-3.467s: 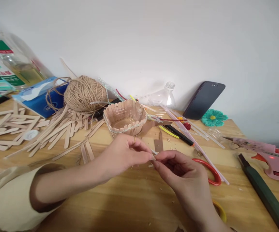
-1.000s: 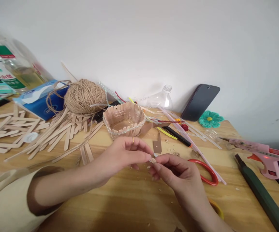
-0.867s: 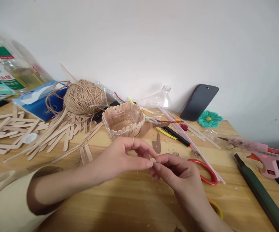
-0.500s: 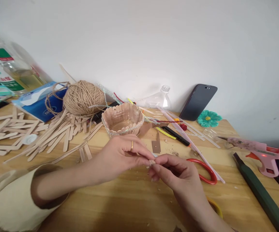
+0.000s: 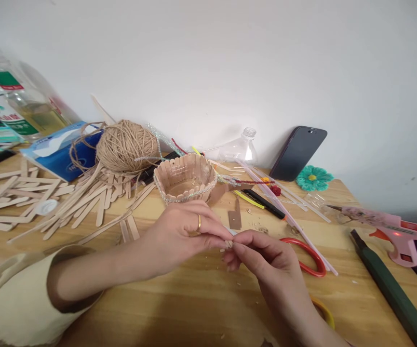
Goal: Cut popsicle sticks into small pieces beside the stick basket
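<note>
My left hand [image 5: 186, 229], with a ring on one finger, and my right hand [image 5: 271, 262] meet fingertip to fingertip over the table. Between them they pinch small pale wooden stick pieces [image 5: 227, 246], mostly covered by the fingers. Just behind my left hand stands a little basket of upright craft sticks [image 5: 163, 177], a silvery pipe cleaner wound around it. A red scissors handle [image 5: 319, 264] shows beside my right hand, and a yellow handle [image 5: 326, 311] is partly hidden under the wrist. A small brown piece [image 5: 235, 220] lies behind the fingertips.
Loose craft sticks [image 5: 88, 202] spread across the left, before a twine ball [image 5: 127, 147] and a blue packet [image 5: 63, 154]. A phone [image 5: 298, 154] leans on the wall. At right lie a pink glue gun [image 5: 392, 224], its light on, and a dark green tool [image 5: 389, 284].
Both hands stay together; my left fingertips have shifted slightly over the wooden pieces, covering more of them. The whole view has moved a little.
</note>
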A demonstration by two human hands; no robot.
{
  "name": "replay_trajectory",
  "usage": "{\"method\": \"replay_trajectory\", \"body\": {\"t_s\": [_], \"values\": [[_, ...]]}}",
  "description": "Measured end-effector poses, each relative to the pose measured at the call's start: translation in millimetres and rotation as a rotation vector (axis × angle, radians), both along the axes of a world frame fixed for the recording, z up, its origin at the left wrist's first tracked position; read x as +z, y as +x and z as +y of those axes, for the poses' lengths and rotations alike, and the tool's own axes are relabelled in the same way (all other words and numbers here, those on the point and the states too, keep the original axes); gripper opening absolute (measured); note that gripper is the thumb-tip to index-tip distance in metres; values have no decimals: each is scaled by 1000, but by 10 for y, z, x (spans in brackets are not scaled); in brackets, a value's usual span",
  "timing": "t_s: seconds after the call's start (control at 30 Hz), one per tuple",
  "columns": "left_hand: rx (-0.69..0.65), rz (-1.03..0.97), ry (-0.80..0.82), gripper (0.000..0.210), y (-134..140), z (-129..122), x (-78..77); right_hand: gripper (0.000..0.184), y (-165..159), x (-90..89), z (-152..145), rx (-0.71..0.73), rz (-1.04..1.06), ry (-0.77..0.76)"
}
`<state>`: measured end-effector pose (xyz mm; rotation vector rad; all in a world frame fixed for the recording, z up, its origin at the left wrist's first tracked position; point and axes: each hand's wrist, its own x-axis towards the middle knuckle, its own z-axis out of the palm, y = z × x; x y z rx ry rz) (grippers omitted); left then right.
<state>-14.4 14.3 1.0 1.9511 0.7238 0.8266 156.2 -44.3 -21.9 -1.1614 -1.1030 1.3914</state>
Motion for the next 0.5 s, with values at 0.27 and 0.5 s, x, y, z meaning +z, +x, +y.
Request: {"method": "replay_trajectory", "body": {"t_s": [0.27, 0.5], "values": [[3, -41, -49, 12, 6, -7, -19, 8, -40, 88, -25, -65, 37, -51], [-11, -108, -22, 15, -5, -25, -44, 7, -79, 127, -42, -86, 92, -70]]}}
